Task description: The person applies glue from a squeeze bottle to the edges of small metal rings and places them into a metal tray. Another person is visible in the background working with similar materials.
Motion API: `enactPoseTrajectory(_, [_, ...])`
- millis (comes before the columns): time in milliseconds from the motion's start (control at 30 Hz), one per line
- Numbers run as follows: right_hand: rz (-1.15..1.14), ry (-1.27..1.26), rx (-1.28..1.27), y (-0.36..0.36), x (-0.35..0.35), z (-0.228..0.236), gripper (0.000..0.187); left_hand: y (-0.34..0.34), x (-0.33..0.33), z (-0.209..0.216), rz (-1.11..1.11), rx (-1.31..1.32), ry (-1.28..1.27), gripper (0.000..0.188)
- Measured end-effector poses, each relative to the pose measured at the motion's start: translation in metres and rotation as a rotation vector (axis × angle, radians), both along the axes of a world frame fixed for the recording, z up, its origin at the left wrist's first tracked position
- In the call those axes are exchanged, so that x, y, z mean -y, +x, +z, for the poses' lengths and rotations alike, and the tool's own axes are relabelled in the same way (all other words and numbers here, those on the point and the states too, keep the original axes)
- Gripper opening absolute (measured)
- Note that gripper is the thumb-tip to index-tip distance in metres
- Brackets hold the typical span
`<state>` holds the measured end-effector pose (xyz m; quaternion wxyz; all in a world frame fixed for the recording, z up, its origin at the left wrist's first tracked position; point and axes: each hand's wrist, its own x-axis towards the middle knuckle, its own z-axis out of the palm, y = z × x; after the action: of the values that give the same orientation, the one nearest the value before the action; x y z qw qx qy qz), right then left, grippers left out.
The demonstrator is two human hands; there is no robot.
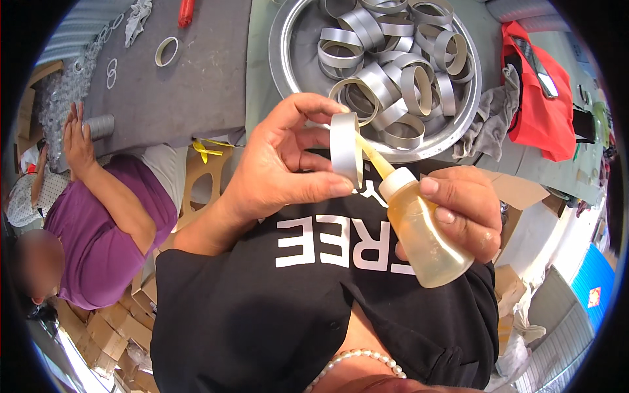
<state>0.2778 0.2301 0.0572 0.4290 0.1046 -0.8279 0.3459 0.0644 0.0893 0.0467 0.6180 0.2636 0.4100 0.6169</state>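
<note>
My left hand [282, 157] pinches a silver ring band [343, 149] by its edges, holding it upright in front of my chest. In my right hand [462, 209] is a clear squeeze bottle [426, 239] with yellowish liquid in it and a white collar. Its long yellowish nozzle [375, 154] points up and to the left, with the tip at the open side of the band, by the inner wall. Whether any liquid is coming out cannot be seen. Just beyond my hands, a round metal tray [283, 59] holds a heap of similar silver rings [393, 72].
Left of the tray, a dark table surface [203, 85] bears a loose ring [166, 52] and thin white rings [111, 73]. A co-worker in purple [114, 223] sits at that table. To the right lie a grey cloth [491, 114], a red bag [540, 124] and a phone [536, 67].
</note>
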Motion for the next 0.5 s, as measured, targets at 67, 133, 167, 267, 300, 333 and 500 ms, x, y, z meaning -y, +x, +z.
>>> enactPoseTrajectory(67, [0.013,-0.038,0.113,0.01,-0.004,0.007,0.058,0.002,0.004,-0.002,0.034,-0.202,0.067,0.074])
enactPoseTrajectory(133, [-0.025,-0.14,0.168,0.016,0.002,0.008,0.065,0.0,-0.001,-0.005,0.054,-0.376,0.23,0.072])
enactPoseTrajectory(167, [-0.043,-0.191,0.192,0.02,0.005,0.008,0.069,0.001,-0.003,-0.006,0.066,-0.463,0.311,0.071])
enactPoseTrajectory(267, [-0.055,-0.292,0.191,0.017,0.0,0.01,0.067,-0.001,-0.001,-0.003,0.073,-0.658,0.392,0.062])
enactPoseTrajectory(300, [-0.068,-0.328,0.181,0.017,-0.001,0.009,0.066,-0.004,-0.002,-0.004,0.044,-0.739,0.433,0.061])
enactPoseTrajectory(333, [-0.079,-0.372,0.153,0.016,-0.002,0.007,0.065,-0.008,-0.007,0.001,0.052,-0.926,0.532,0.058])
enactPoseTrajectory(500, [-0.159,-0.56,0.152,0.012,-0.01,-0.001,0.059,-0.002,-0.008,-0.002,0.146,-1.015,0.646,0.055])
